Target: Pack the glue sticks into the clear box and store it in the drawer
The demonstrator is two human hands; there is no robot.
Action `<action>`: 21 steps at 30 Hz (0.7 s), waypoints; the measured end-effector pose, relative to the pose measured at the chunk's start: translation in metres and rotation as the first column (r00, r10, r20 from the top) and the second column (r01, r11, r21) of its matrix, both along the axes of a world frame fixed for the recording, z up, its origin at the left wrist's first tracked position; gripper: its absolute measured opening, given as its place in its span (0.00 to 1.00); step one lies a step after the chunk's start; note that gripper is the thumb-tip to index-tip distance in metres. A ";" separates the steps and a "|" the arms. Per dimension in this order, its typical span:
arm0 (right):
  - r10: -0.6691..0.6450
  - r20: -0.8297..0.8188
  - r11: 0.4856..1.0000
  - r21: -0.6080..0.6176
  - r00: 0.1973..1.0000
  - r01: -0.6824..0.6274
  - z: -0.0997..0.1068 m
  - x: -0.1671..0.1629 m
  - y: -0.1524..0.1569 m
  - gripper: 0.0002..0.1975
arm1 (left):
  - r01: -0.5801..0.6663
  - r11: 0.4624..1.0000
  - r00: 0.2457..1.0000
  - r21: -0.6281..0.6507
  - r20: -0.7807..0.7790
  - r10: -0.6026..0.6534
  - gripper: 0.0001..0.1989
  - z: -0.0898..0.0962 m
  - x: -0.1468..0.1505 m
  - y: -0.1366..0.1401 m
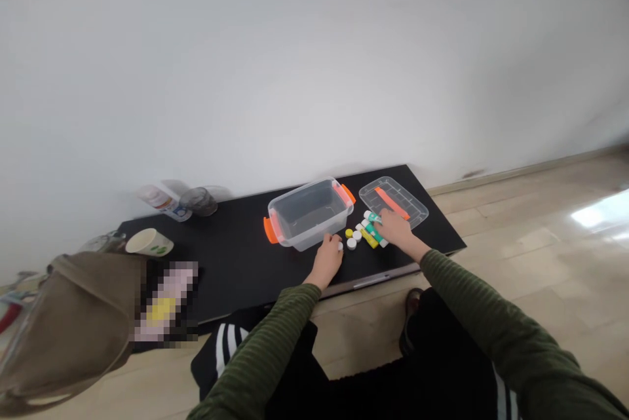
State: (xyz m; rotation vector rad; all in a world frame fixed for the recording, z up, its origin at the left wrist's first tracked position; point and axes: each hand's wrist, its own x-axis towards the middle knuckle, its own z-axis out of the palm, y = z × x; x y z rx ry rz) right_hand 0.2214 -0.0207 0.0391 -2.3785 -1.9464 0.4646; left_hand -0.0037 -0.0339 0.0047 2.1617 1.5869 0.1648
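Note:
My left hand (328,261) is closed, its fingertips around a small white round piece (340,246) that looks like a cap or little tub. It is at the near side of an uncovered clear plastic box (314,231) with orange latches. My right hand (394,230) has its fingers closed on a white-and-teal tube (374,218), partly hidden by the fingers. Between the hands lie a yellow tube (368,238), a green tube (372,231), white round pieces (352,244) and a yellow one (348,233). The clear lid (417,207) with an orange strip lies behind my right hand.
The black table (236,269) stands against a white wall. At its left are a spray can (164,202), a dark glass (198,201), a paper cup (150,243), a brown bag (78,322) and a blurred pink packet (167,302).

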 end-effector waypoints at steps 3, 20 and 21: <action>0.016 0.026 0.999 0.031 1.000 -0.017 -0.003 -0.009 0.000 0.16 | -0.006 1.000 1.000 -0.014 0.011 0.006 0.16 -0.006 0.008 0.003; 0.213 -0.073 0.967 0.160 0.974 -0.199 0.022 0.003 -0.019 0.14 | -0.049 0.999 0.998 -0.014 0.042 0.050 0.22 0.007 0.009 0.012; 0.247 -0.091 0.958 0.175 0.965 -0.229 0.025 0.003 -0.023 0.12 | -0.059 0.998 0.997 -0.005 0.047 0.060 0.23 0.010 0.006 0.013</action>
